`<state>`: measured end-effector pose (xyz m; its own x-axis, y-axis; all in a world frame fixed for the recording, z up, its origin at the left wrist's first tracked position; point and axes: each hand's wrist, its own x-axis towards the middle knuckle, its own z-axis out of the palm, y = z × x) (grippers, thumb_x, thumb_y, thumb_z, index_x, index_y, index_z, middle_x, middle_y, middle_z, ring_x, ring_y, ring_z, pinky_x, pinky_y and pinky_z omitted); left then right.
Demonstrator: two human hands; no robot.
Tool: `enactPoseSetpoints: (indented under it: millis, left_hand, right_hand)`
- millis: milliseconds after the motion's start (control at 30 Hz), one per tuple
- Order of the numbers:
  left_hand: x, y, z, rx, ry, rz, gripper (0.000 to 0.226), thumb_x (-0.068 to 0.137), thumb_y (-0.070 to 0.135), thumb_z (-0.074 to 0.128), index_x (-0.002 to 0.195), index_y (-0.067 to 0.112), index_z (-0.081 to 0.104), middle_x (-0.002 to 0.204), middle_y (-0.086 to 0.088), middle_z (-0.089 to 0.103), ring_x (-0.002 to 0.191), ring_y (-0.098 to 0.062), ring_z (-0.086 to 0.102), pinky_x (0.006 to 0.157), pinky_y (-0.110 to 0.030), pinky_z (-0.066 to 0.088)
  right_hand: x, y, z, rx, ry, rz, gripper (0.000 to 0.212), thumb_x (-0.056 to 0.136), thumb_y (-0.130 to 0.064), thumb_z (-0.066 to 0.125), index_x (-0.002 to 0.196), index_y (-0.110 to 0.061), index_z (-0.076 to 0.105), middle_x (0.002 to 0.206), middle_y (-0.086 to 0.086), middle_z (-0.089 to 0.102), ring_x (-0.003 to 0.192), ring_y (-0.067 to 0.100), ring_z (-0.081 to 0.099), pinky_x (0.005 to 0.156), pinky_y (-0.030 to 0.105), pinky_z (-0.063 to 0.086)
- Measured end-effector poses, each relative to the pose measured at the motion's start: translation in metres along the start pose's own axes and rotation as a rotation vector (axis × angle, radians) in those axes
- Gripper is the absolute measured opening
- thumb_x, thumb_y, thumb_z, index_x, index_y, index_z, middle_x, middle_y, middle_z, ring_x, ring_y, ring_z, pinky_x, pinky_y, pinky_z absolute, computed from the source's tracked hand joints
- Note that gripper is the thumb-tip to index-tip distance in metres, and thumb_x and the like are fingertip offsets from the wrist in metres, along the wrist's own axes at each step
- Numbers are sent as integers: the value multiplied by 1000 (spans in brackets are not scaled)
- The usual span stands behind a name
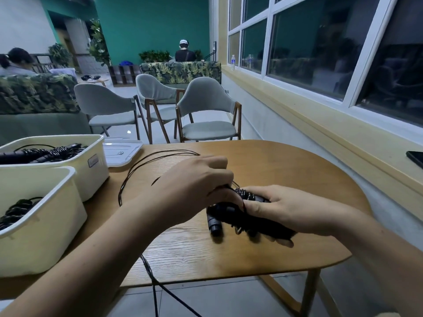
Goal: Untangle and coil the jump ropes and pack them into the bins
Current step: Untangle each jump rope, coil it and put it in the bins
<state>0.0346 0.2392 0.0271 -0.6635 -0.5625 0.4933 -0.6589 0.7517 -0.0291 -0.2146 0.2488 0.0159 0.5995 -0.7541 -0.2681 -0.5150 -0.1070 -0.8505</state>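
Over the middle of the wooden table (286, 170), both hands work on one black jump rope. My right hand (286, 208) grips the pair of black handles (216, 221), which have cord wound round them. My left hand (194, 186) pinches the thin dark cord (146, 162) right at the wound part. The loose cord loops across the table to the left and hangs off the near edge to the floor. Two cream bins stand at the left: the far bin (96, 156) and the near bin (41, 243), each holding coiled black ropes.
A white bin lid (122, 151) lies behind the far bin. Grey chairs (206, 110) stand beyond the table. A window sill runs along the right, with a dark phone (415, 157) on it. Two people sit far off in the room.
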Motion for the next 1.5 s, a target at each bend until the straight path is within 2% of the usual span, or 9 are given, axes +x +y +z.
enactPoseSetpoints:
  millis: [133, 267, 400, 533, 733, 900, 1100, 1300, 1500]
  left_hand:
    - [0, -1, -2, -129, -28, -58, 39, 101, 52, 50, 80, 21, 59, 83, 9, 48, 73, -11, 43, 62, -16, 36]
    - [3, 0, -5, -158, 9, -56, 45, 101, 57, 46, 78, 21, 58, 83, 7, 49, 73, -10, 42, 60, -23, 35]
    - [3, 1, -4, -83, 19, -33, 41, 102, 52, 54, 79, 18, 59, 83, 7, 48, 74, -6, 35, 63, -12, 33]
    - [1, 2, -2, -15, 15, 22, 42, 99, 53, 59, 75, 19, 57, 81, 8, 48, 76, -5, 33, 66, -8, 33]
    - [2, 5, 0, -63, 33, 47, 49, 88, 55, 76, 69, 14, 57, 74, 6, 46, 72, -5, 32, 64, -3, 30]
    - [4, 7, 1, -177, 51, -26, 46, 94, 46, 75, 66, 25, 45, 70, 2, 45, 66, -13, 40, 57, -4, 30]
    - [10, 3, 8, -311, 33, -84, 44, 101, 40, 69, 68, 26, 44, 70, 8, 41, 63, -12, 46, 58, -13, 29]
    - [14, -1, 15, -367, 12, -146, 42, 99, 30, 77, 70, 35, 47, 74, 8, 47, 69, -17, 53, 62, -43, 45]
    - [8, 10, -4, -329, -213, -266, 31, 92, -4, 64, 71, 19, 55, 64, 10, 58, 68, 7, 59, 59, -8, 40]
  right_hand:
    - [-5, 1, -2, 109, -98, -55, 45, 107, -58, 54, 137, -24, 60, 105, 41, 64, 68, 33, 56, 55, 34, 49]
    - [4, 4, 0, 270, -94, -47, 48, 98, -52, 68, 133, -19, 65, 106, 48, 59, 74, 41, 56, 66, 46, 47]
    - [1, 1, 5, 182, -98, -60, 65, 90, -66, 74, 133, -18, 64, 91, 38, 63, 61, 41, 56, 59, 42, 49]
    - [-4, -4, 8, 39, -118, -67, 34, 99, -51, 74, 125, -29, 68, 104, 34, 68, 73, 57, 60, 68, 59, 53]
    - [-4, -7, 13, 43, -287, -34, 35, 93, -42, 84, 122, -27, 71, 111, 42, 64, 77, 43, 60, 65, 49, 54]
    - [-8, -6, 1, 37, -267, -111, 38, 98, -34, 80, 125, -10, 67, 91, 43, 64, 59, 37, 57, 47, 32, 48]
    - [-11, -4, -3, 195, -283, -192, 39, 94, -25, 76, 121, 1, 65, 74, 15, 66, 46, 15, 59, 41, 23, 49]
    - [-11, -1, -5, 237, -262, -255, 42, 90, -25, 78, 119, 2, 64, 71, 20, 63, 46, 20, 56, 42, 24, 50]
    - [-10, 5, -8, 328, -241, -287, 63, 79, -39, 92, 120, 1, 65, 86, 45, 58, 51, 23, 58, 40, 23, 49]
